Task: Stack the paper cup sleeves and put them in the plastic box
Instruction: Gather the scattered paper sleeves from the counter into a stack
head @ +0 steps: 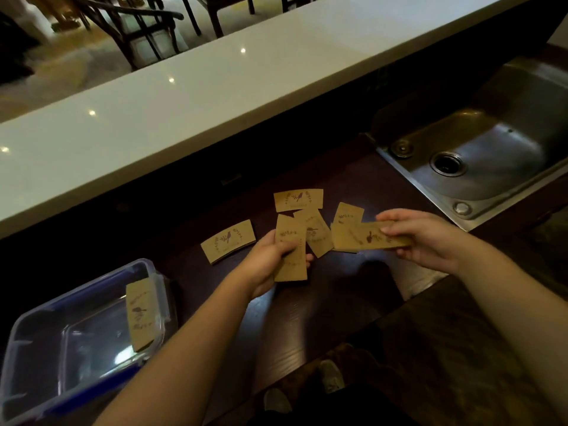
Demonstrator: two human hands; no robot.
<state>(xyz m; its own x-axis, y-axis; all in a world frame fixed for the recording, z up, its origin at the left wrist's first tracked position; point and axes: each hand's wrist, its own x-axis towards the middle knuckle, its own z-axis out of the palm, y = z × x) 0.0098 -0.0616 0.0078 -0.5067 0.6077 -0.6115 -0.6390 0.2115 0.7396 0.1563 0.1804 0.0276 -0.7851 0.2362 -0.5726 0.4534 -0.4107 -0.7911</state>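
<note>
Brown paper cup sleeves with a bird print lie on the dark wooden counter [338,290]. My left hand [267,259] grips one sleeve [290,265] held upright. My right hand [421,235] pinches another sleeve [356,238] held flat, to the right. Loose sleeves rest on the counter: one at the left [228,240], one at the back [298,199], one between my hands [316,232] and one partly hidden behind the right-hand sleeve [349,214]. A clear plastic box with blue clips [37,342] stands at the lower left, with one sleeve [140,315] leaning inside its right wall.
A steel sink [479,155] is set into the counter at the right. A raised white countertop [184,96] runs along the back. Chairs stand beyond it. My shoes [330,376] show below the counter's front edge.
</note>
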